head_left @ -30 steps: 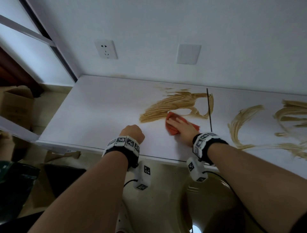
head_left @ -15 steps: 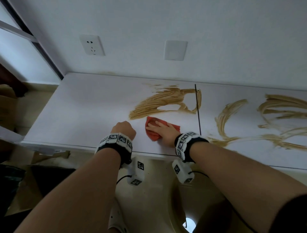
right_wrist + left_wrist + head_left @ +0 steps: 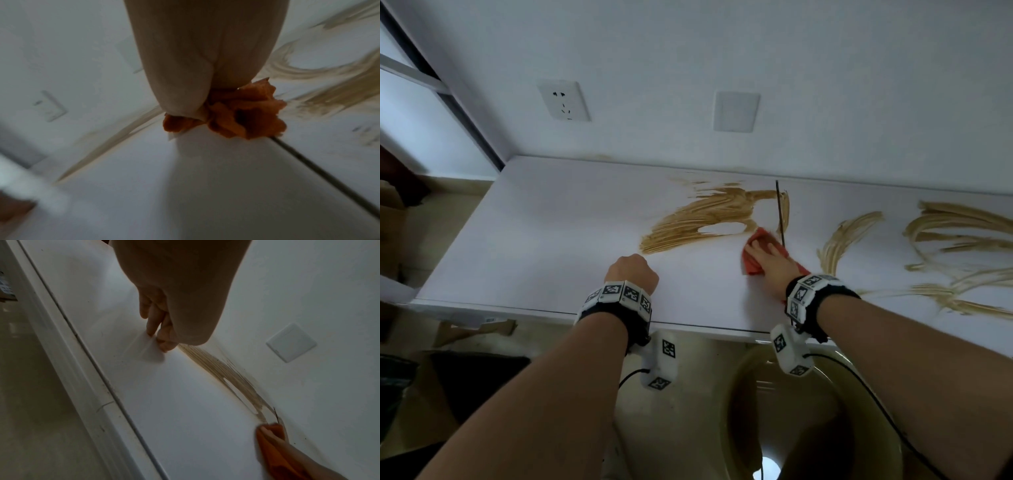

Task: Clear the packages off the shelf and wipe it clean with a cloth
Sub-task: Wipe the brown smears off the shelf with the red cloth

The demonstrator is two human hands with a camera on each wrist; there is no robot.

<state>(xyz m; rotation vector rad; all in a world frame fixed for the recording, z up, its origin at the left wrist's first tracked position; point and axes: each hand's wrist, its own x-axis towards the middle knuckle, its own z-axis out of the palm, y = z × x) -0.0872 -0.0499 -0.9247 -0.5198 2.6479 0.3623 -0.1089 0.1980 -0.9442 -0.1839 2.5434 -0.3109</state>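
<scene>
A white shelf (image 3: pixel 551 240) carries brown smears (image 3: pixel 698 219), with more of them to the right (image 3: pixel 945 240). No packages are on it. My right hand (image 3: pixel 767 255) presses an orange-red cloth (image 3: pixel 751 267) flat on the shelf, at the right end of the middle smear, beside a dark seam (image 3: pixel 780 216). In the right wrist view the cloth (image 3: pixel 242 116) bunches out from under the palm (image 3: pixel 185 97). My left hand (image 3: pixel 631 272) rests as a fist on the shelf near the smear's left end and holds nothing. Its curled fingertips (image 3: pixel 151 331) touch the surface.
A wall socket (image 3: pixel 563 101) and a blank plate (image 3: pixel 736 111) sit on the wall behind the shelf. A window frame (image 3: pixel 448 92) stands at the left. Below the front edge are a round beige basin (image 3: pixel 736 411) and cardboard scraps (image 3: pixel 476 330) on the floor.
My right hand has slid the cloth to the right and away from me, up to the seam. The left fist has stayed in place.
</scene>
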